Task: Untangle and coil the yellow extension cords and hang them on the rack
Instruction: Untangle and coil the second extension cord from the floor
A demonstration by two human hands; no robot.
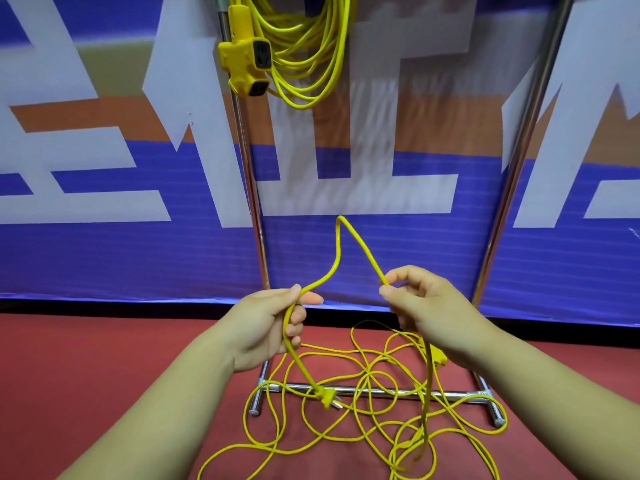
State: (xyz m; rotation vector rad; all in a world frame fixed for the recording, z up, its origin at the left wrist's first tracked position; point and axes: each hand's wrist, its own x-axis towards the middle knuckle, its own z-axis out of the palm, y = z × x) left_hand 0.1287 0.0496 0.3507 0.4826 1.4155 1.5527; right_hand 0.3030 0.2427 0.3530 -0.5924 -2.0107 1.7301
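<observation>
The left hand is gripping a yellow cord, its fingers curling round it and the thumb lying along the top. The right hand is pinching the same cord between thumb and forefinger, with its other fingers curling loosely beneath. Between the two hands the cord is rising into a sharp, narrow bend that is pointing up in front of the far banner.

Below the left hand the cord is hanging down to a plug, which is dangling in front of the base bar of the rack. From the right hand the cord is dropping straight down into a tangle that is lying on the red floor, with its loops crossing over and around the base bar. A yellow block is showing partly behind the right wrist; what it is cannot be told.

Far up on the left of the rack, a coil of yellow cord is hanging from the top, and its socket block is resting against the left pole.
</observation>
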